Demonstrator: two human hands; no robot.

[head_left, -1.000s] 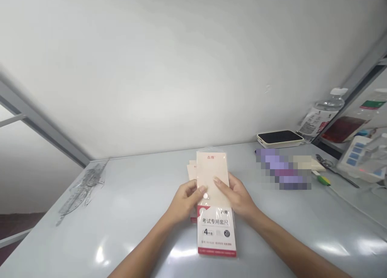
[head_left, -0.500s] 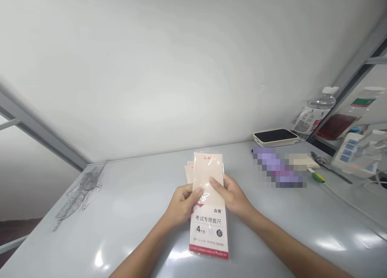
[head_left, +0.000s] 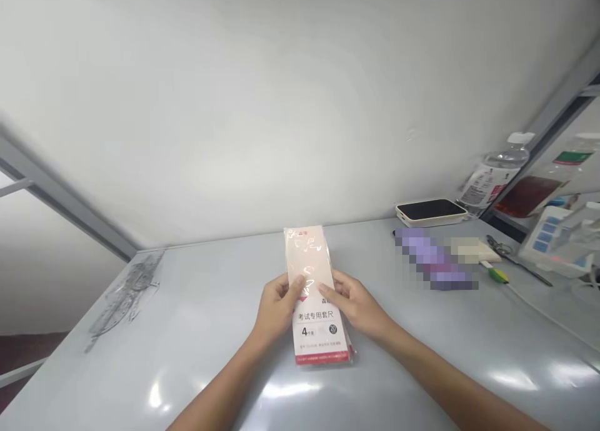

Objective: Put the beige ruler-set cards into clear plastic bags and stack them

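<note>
A stack of long pink and red packets [head_left: 313, 293] in clear sleeves, printed with Chinese text and a "4", rests on the grey table [head_left: 197, 331]. My left hand [head_left: 274, 309] grips the stack's left edge with the thumb on top. My right hand [head_left: 354, 306] grips the right edge, thumb pressed on the top packet. Both hands hold the packets squared into one pile, lengthwise away from me.
A pile of clear plastic rulers [head_left: 126, 297] lies at the table's far left. At the far right are a phone [head_left: 431, 211], a water bottle [head_left: 494, 178], a blurred purple patch [head_left: 434, 262], a green-and-yellow item [head_left: 499, 275] and scissors [head_left: 504, 248]. A white wall stands behind.
The fanned packets have been pushed together into one aligned stack, and both hands have drawn the stack slightly left and further from me.
</note>
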